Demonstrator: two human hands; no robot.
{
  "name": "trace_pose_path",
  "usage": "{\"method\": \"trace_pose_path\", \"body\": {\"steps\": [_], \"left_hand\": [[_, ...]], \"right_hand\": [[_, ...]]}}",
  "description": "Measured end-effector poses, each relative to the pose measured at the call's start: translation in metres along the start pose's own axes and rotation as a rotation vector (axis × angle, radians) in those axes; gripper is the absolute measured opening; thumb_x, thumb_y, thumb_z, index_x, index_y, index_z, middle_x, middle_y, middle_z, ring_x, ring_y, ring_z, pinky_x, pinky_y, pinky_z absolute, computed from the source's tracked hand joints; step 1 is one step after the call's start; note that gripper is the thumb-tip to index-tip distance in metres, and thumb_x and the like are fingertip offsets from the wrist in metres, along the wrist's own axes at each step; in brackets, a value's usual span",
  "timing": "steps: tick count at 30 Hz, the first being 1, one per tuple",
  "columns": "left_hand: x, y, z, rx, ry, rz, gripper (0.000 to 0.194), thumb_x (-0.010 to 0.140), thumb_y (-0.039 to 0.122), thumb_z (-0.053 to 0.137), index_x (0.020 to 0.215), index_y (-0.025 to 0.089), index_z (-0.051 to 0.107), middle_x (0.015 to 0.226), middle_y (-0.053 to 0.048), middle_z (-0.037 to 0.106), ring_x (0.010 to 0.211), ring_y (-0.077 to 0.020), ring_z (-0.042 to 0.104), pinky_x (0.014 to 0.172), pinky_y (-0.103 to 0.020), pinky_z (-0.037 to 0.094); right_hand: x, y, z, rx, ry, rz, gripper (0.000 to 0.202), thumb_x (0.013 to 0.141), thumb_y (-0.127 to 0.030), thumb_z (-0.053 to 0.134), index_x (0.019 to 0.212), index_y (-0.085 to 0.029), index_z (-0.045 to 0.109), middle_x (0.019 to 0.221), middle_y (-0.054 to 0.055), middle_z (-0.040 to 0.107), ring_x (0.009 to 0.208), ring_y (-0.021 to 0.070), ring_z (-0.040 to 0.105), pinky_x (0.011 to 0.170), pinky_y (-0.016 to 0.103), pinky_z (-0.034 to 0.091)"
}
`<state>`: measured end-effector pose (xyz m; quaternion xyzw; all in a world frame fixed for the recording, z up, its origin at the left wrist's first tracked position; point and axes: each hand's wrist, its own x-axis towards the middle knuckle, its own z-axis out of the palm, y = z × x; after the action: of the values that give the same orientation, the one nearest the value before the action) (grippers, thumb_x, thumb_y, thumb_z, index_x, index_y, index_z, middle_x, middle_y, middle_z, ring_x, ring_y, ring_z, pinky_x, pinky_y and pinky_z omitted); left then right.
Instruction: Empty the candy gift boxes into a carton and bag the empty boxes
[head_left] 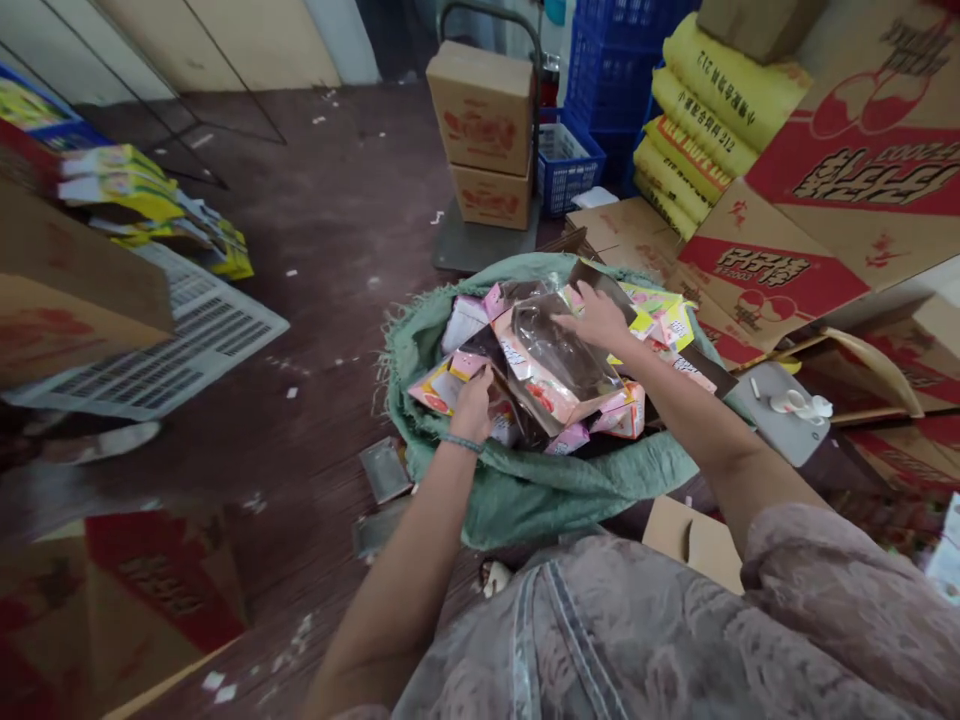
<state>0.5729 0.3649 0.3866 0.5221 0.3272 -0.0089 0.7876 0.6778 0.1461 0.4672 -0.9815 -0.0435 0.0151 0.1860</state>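
Note:
A green woven sack (555, 500) with frayed edges stands in front of me, full of printed cartons in pink, yellow and brown. On top lies a pink carton with a clear plastic window (566, 345), its shiny film showing. My right hand (598, 318) reaches over its far right side, fingers spread, touching or just above it. At the sack's left side my left hand (474, 405) has its fingers closed on the edge of a pink and yellow carton (442, 385). The fingertips of the left hand are partly hidden.
Brown boxes (484, 120) stand on a platform trolley (487, 235) ahead. Blue crates (570, 165) and yellow sacks (709, 90) are stacked at the back right. Cardboard cartons (772, 265) crowd the right. A white plastic crate (187, 340) is at left; paper scraps litter the floor.

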Motion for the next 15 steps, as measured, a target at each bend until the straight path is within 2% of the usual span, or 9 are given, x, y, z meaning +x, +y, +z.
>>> {"method": "trace_pose_path", "body": {"steps": [2,4,7,9,11,13,15], "left_hand": [[-0.014,0.003,-0.010,-0.004,0.006,-0.029,0.011,0.088,0.029,0.070,0.086,0.020,0.063,0.071,0.001,0.060,0.063,-0.0151,0.055,0.056,-0.024,0.047],[-0.030,0.009,-0.024,-0.009,-0.001,-0.027,0.009,0.091,0.027,0.068,0.089,0.018,0.066,0.073,0.000,0.062,0.065,-0.0139,0.057,0.056,-0.022,0.046],[-0.049,0.019,-0.061,-0.052,0.005,0.026,0.004,0.091,0.019,0.066,0.092,0.015,0.069,0.081,-0.002,0.068,0.070,-0.0125,0.062,0.064,-0.021,0.050],[-0.057,0.025,-0.102,-0.115,0.089,0.088,0.005,0.088,0.016,0.068,0.092,0.015,0.070,0.085,-0.003,0.071,0.074,-0.0123,0.064,0.069,-0.022,0.052],[-0.064,0.025,-0.155,-0.179,0.247,0.142,0.007,0.085,0.013,0.066,0.092,0.014,0.070,0.085,-0.003,0.071,0.074,-0.0116,0.065,0.070,-0.021,0.052],[-0.070,0.018,-0.212,-0.222,0.435,0.156,0.011,0.083,0.010,0.063,0.091,0.014,0.068,0.080,-0.002,0.069,0.069,-0.0095,0.062,0.067,-0.019,0.049],[-0.075,0.003,-0.264,-0.227,0.580,0.102,0.013,0.081,0.009,0.061,0.091,0.015,0.067,0.077,-0.001,0.067,0.064,-0.0079,0.058,0.063,-0.017,0.045]], "right_hand": [[-0.021,-0.005,-0.009,-0.028,0.157,-0.076,0.085,0.099,-0.066,0.060,0.162,-0.013,0.038,0.150,0.024,0.054,0.141,0.0412,0.049,0.116,0.062,0.042],[-0.051,-0.015,-0.015,-0.035,0.310,-0.215,0.078,0.102,-0.067,0.052,0.160,-0.015,0.040,0.150,0.022,0.053,0.141,0.0396,0.049,0.115,0.063,0.042],[-0.107,-0.036,-0.017,0.005,0.460,-0.473,0.067,0.103,-0.064,0.053,0.155,-0.021,0.047,0.145,0.018,0.056,0.136,0.0352,0.053,0.114,0.061,0.045],[-0.147,-0.052,-0.009,0.070,0.511,-0.607,0.060,0.103,-0.057,0.058,0.152,-0.024,0.050,0.142,0.016,0.057,0.133,0.0329,0.056,0.113,0.058,0.048],[-0.184,-0.067,0.007,0.147,0.509,-0.677,0.054,0.102,-0.047,0.064,0.150,-0.025,0.054,0.141,0.015,0.059,0.134,0.0322,0.058,0.113,0.056,0.050],[-0.217,-0.083,0.030,0.226,0.457,-0.697,0.049,0.101,-0.039,0.068,0.146,-0.025,0.058,0.138,0.015,0.061,0.133,0.0315,0.060,0.111,0.055,0.053],[-0.243,-0.098,0.056,0.298,0.377,-0.692,0.042,0.100,-0.033,0.069,0.140,-0.023,0.063,0.132,0.015,0.066,0.126,0.0297,0.065,0.107,0.052,0.057]]}}
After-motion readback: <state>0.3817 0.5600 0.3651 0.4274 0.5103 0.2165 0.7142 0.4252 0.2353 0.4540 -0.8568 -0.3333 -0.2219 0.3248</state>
